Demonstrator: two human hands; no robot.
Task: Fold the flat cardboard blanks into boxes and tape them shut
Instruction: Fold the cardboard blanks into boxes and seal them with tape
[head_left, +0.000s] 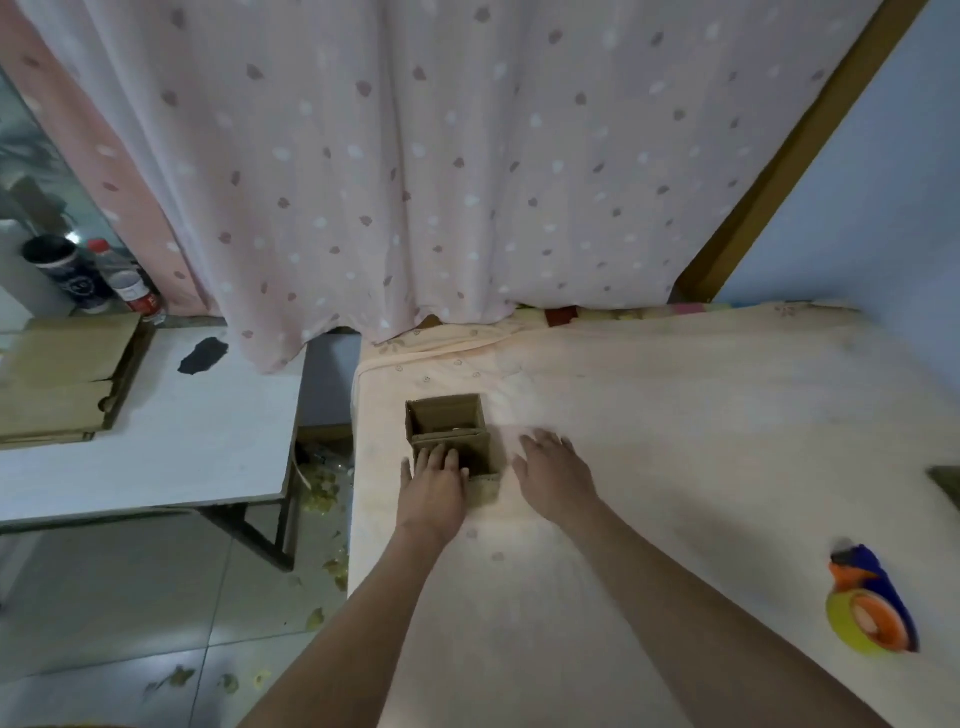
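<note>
A small brown cardboard box (449, 421) stands on the peach bed sheet (675, 415), its far end open so the inside shows. My left hand (434, 480) lies on the box's near flaps, fingers straight and pressing down. My right hand (553, 470) hovers flat just right of the box, fingers spread, apart from the cardboard. A tape dispenser (870, 605) with a blue and orange handle and a yellow roll lies far to the right on the bed.
A white table (171, 441) stands left of the bed, with a stack of flat cardboard blanks (62, 379) and bottles (127, 283) behind. A spotted pink curtain (415, 156) hangs at the back. Scraps litter the tiled floor (130, 623).
</note>
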